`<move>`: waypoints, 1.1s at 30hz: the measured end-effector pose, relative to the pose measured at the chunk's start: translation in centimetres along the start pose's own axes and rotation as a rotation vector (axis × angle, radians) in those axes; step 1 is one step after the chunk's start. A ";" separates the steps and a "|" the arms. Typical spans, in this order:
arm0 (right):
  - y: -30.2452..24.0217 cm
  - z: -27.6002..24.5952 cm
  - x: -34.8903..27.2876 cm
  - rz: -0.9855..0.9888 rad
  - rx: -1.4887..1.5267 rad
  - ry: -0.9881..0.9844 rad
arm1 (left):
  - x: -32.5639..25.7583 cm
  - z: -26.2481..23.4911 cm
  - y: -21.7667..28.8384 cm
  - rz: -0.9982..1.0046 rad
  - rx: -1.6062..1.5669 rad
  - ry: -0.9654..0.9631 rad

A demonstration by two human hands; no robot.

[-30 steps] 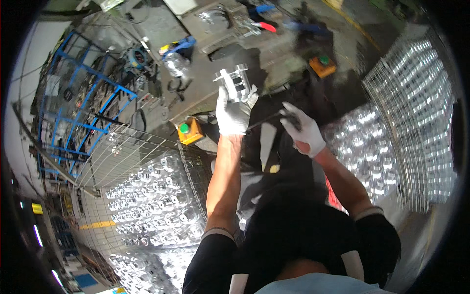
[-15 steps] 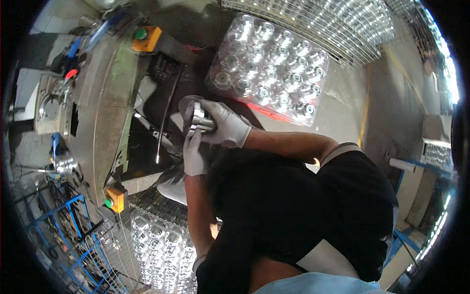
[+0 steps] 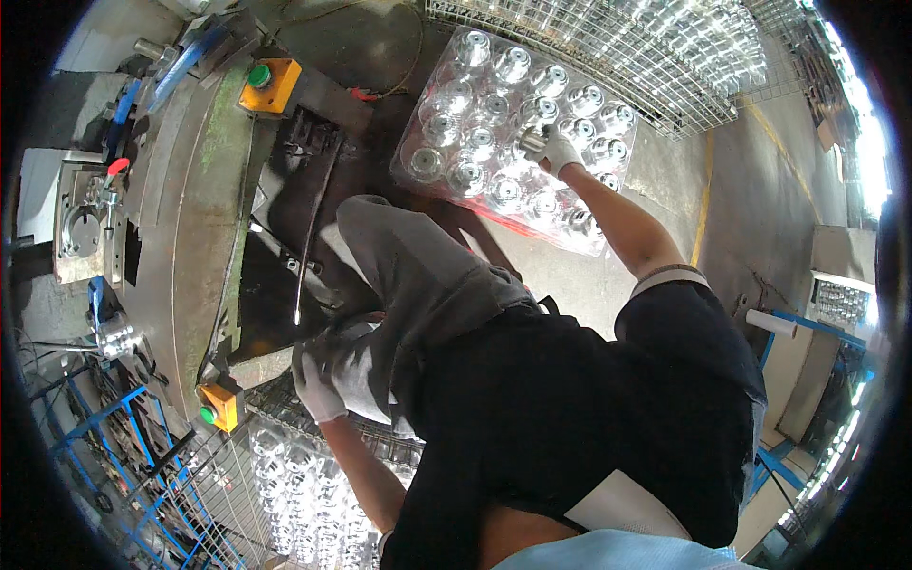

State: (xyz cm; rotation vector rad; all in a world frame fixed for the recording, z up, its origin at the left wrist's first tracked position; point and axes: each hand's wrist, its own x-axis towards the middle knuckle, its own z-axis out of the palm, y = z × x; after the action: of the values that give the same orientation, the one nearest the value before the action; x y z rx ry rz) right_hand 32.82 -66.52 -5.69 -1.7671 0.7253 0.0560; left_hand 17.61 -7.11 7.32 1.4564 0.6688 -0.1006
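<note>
My right hand (image 3: 560,150), in a white glove, reaches out over a clear plastic tray (image 3: 608,249) that holds rows of shiny metal cup-shaped parts. Its fingers are closed on one shiny metal part (image 3: 532,142), just above the tray's middle rows. My left hand (image 3: 318,380), also gloved, rests with its fingers spread against my grey trouser leg (image 3: 418,275) near the knee, beside the dark machine table (image 3: 190,237). It holds nothing.
Two orange button boxes (image 3: 258,84) (image 3: 218,407) with green buttons sit on the machine table's edge. Wire mesh bins of shiny parts stand beyond the tray (image 3: 665,47) and by my left arm (image 3: 294,484). Blue racks (image 3: 104,427) stand beside the machine.
My view swung round from the machine. The hands, together on a metal part half a second ago, have parted: the right carried the part out over the tray, the left dropped to my knee.
</note>
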 end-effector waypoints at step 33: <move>7.7 7.1 -16.9 0.131 -0.721 -0.433 | -1.2 -4.5 -2.9 -0.029 0.075 0.237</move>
State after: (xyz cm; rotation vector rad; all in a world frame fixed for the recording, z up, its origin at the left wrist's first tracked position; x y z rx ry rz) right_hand 17.69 -53.89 -8.02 -2.2677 0.5260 0.8528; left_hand 13.70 -3.72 5.52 1.5447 0.8873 0.0254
